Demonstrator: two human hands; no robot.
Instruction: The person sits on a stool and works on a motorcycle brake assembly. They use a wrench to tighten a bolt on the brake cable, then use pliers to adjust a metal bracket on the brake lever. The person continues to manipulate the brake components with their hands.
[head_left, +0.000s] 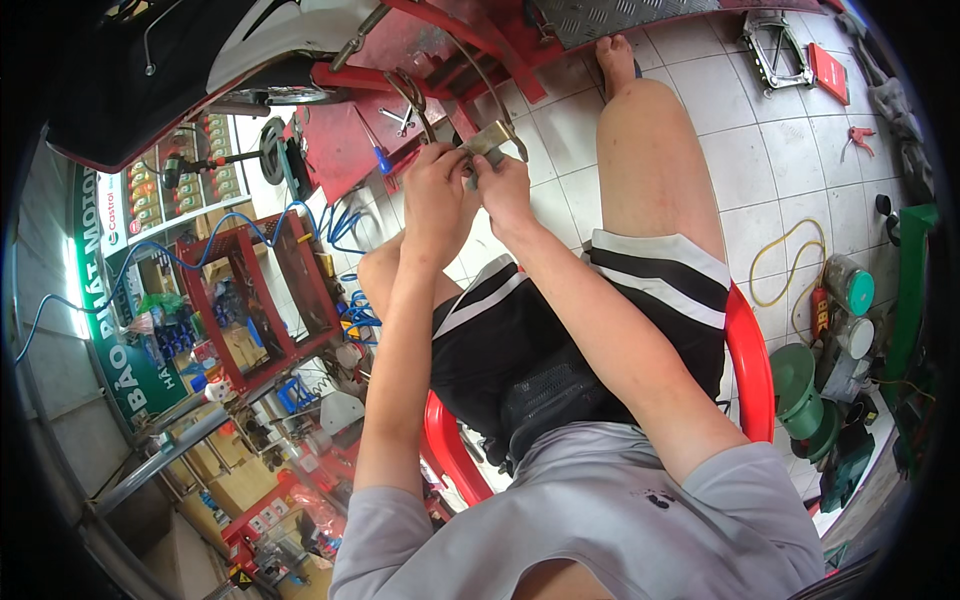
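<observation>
In front of my knees, both hands are closed round a small brass-coloured metal part (pixel 488 138) with a dark curved end. My left hand (pixel 436 190) grips its left side, fingers bent. From the right, my right hand (pixel 503 192) pinches it with the thumb up against it. A small dark grey piece (pixel 472 181) shows between the hands; its kind cannot be made out. Just beyond my left fingers is a brownish forked tool like pliers (pixel 408 92); whether the hand touches it is unclear. A thin hose (pixel 482 75) hangs down close to the metal part.
A motorbike (pixel 250 60) stands on a red lift frame at the upper left. A blue-handled screwdriver (pixel 380 155) and wrenches (pixel 398 120) lie on a red surface. A blue air hose (pixel 345 232) coils left. At right are a red clamp (pixel 858 140) and green bucket (pixel 797 385).
</observation>
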